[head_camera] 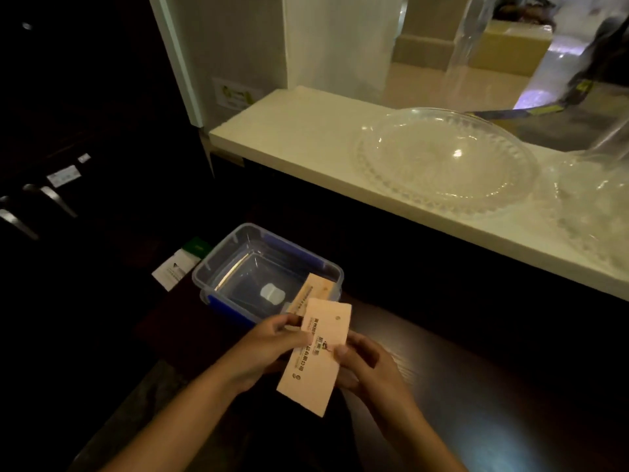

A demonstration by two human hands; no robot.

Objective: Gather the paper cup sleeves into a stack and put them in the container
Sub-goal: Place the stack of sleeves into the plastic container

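Both forearms reached in from the bottom edge over a dark wooden surface (459,386). Between them, the left hand (262,349) and the right hand (367,366) held a flattened pink paper cup sleeve (315,359) printed with dark characters and a small logo. The left fingers (289,323) were closed around its upper left edge, with the thumb lying across the printed face. The right fingers (340,352) pinched its right edge at about mid-length, thumb on top. The sleeve hung tilted above the surface, its lower corner toward the camera.

Behind its upper end a second sleeve (311,292) of the same kind stuck out, leaning over the near rim of the container; whether the left hand also gripped it could not be told.

Just beyond the hands stood the container (218,264), a clear rectangular plastic box with blue clip latches, open on top, with a small white patch showing at its bottom. A white and green card (177,267) lay just beside its left side.

Farther back and higher ran a pale counter ledge (289,137), carrying a large cut-glass bowl (446,161) and, at the right edge, more glassware (592,212) that was partly cropped.
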